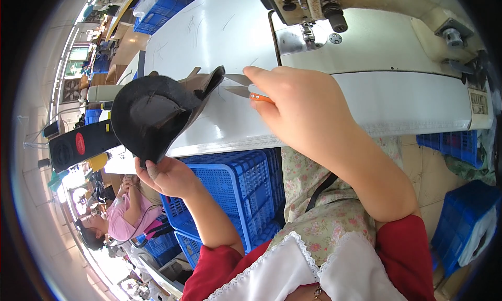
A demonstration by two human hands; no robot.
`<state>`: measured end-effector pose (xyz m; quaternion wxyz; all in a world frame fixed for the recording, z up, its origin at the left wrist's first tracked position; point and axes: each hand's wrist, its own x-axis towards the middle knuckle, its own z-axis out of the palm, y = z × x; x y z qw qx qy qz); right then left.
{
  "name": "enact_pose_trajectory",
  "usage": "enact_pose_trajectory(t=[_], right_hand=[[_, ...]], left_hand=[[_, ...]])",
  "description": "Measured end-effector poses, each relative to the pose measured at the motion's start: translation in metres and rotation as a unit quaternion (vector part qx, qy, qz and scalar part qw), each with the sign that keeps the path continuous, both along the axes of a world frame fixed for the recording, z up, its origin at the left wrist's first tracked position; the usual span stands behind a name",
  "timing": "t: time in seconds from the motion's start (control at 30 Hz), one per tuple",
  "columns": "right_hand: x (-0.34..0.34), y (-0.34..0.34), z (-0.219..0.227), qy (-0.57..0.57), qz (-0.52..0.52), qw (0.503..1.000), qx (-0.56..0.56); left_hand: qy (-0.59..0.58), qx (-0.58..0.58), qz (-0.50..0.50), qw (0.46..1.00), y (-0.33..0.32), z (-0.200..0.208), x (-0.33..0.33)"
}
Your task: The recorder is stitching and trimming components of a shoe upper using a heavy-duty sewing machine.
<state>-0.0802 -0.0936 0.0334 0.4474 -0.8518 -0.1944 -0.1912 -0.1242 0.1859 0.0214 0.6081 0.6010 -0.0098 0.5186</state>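
My left hand pinches the lower edge of a black sewn piece, holding it up over the left part of the white table. The piece is curved, with a rounded flap and a narrow tip; its exact kind I cannot make out. In my right hand is a pair of thread snips with an orange part. Their two blades stand apart and point left at the narrow tip of the black piece. One blade lies right by that tip; whether it touches I cannot tell.
A sewing machine stands at the table's far right, its presser foot over a metal plate. Blue plastic crates are below. Loose threads lie on the tabletop. Another person in pink sits at the left.
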Motion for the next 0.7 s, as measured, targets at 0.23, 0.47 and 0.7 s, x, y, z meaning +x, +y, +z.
enact_pose_trajectory(t=[0.23, 0.47, 0.7], right_hand=[[0.001, -0.006, 0.003, -0.028, 0.003, 0.999, -0.026], [0.01, -0.005, 0.03, -0.096, 0.042, 0.977, -0.187], [0.011, 0.005, 0.037, -0.021, 0.108, 0.942, -0.318]], left_hand=[[0.039, -0.024, 0.014, 0.999, 0.01, -0.004, -0.003], [0.003, -0.027, 0.017, 0.999, 0.004, 0.001, 0.001], [0.001, -0.026, 0.018, 1.0, 0.004, 0.0, 0.001]])
